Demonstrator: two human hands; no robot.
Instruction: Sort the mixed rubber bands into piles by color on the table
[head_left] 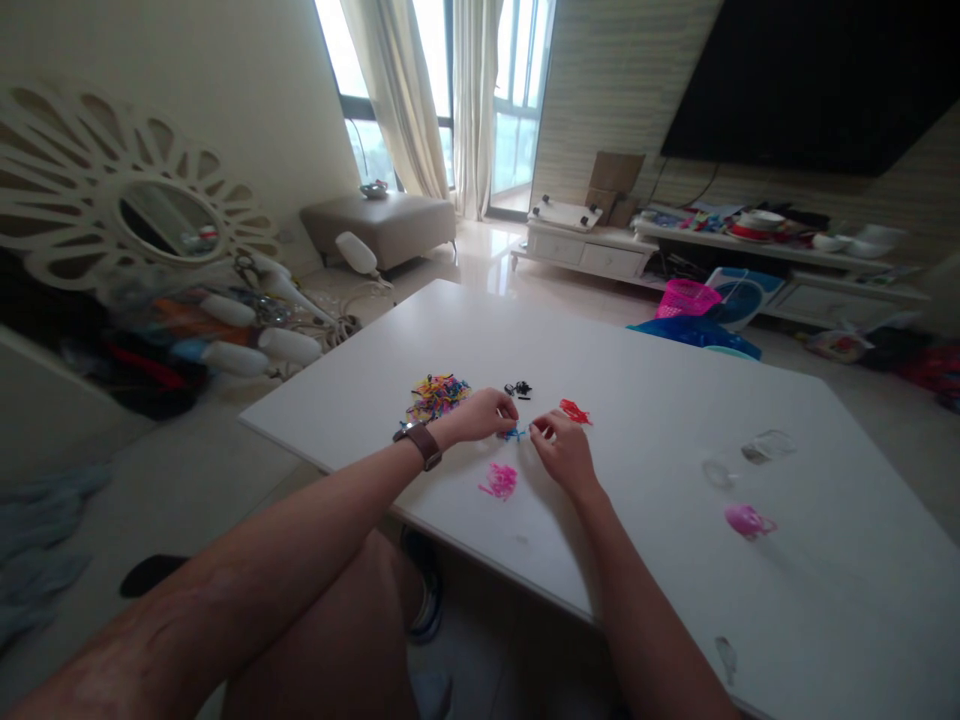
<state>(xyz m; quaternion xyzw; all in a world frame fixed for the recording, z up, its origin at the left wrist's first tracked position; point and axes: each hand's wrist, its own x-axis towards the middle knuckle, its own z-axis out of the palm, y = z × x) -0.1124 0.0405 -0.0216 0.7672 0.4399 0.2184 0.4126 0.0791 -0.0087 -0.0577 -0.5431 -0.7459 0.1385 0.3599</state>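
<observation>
I watch from far away, and both grips are low over the bench (pixel 652 400), with the small blue bands (pixel 513 434) lying between them, near the middle of the side closest to the person. The left grip (pixel 487 413) has its fingers curled at these bands; the right grip (pixel 559 440) bends thumb and forefinger toward each other just beside them. Whether either one grasps a band, I cannot tell, because the pieces are too small.

To handle such pieces well, I would use only the fingertips, with a light pinch, and take one band at a time. The wrists should stay a little raised, I think, because the left forearm passes close to the mixed heap (pixel 436 397), and the right fingers are near the red bands (pixel 575 411); a careless sleeve of movement could scatter them.

Now I count. There is one heap of mixed colours and four of a single colour: one blue, one red, one of black bands (pixel 519 389) and one of pink bands (pixel 501 482). The single bands I cannot count. On the right side lies one pink cup (pixel 748 521). One watch (pixel 420 444) is on the left wrist.
</observation>
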